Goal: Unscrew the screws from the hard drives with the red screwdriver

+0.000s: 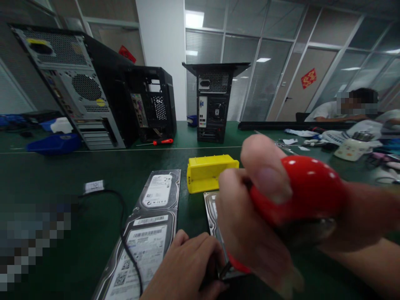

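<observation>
My right hand is wrapped around a red power screwdriver, close to the camera and partly blurred. Its dark bit points down to the left, at the near end of a hard drive. Much of that drive is hidden behind my right hand. My left hand has its fingers curled at the drive's near left edge, beside the bit. Whether the bit touches a screw cannot be seen. To the left lie two more hard drives, a farther one and a nearer one, labels up.
A yellow bin lies just beyond the drives. A black cable crosses the nearer left drive. Computer cases and a smaller tower stand behind, near a red-handled screwdriver. A person sits at far right.
</observation>
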Tool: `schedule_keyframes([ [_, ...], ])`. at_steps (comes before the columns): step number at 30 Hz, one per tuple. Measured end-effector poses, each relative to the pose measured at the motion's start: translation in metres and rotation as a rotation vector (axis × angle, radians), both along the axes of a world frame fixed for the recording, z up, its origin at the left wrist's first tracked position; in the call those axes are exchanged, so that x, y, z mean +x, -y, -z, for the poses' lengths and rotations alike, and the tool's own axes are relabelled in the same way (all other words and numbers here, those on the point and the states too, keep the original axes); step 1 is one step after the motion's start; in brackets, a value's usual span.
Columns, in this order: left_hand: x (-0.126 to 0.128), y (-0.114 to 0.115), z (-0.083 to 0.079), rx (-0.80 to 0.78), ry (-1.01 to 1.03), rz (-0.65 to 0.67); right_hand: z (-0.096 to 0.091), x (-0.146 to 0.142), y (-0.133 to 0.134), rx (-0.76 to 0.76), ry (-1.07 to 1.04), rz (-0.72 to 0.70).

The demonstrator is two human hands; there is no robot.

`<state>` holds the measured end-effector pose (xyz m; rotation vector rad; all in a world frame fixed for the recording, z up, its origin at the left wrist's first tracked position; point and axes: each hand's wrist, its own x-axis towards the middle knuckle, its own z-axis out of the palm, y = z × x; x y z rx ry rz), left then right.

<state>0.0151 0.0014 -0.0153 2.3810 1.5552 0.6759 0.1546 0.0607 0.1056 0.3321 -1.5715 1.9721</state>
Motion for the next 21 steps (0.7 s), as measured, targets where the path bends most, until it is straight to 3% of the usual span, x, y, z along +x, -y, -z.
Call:
schedule_keyframes([
  [5, -0.003, -0.003, -0.003, -0.075, -0.011, 0.070, 0.001, -0.002, -0.010, 0.112, 0.042, -0.063],
  [9, -0.004, -0.001, -0.010, -0.109, 0.044, 0.086, -0.005, 0.004, -0.008, 0.117, -0.020, -0.113],
  [13, -0.006, 0.000, -0.016, -0.139, 0.086, 0.080, -0.020, 0.015, -0.001, 0.072, 0.114, -0.157],
  [17, -0.006, -0.001, -0.016, -0.156, 0.084, 0.093, -0.021, 0.013, -0.001, 0.093, 0.020, -0.223],
  [21, -0.006, 0.001, -0.015, -0.134, 0.069, 0.091, -0.015, 0.010, -0.002, 0.106, -0.018, -0.127],
])
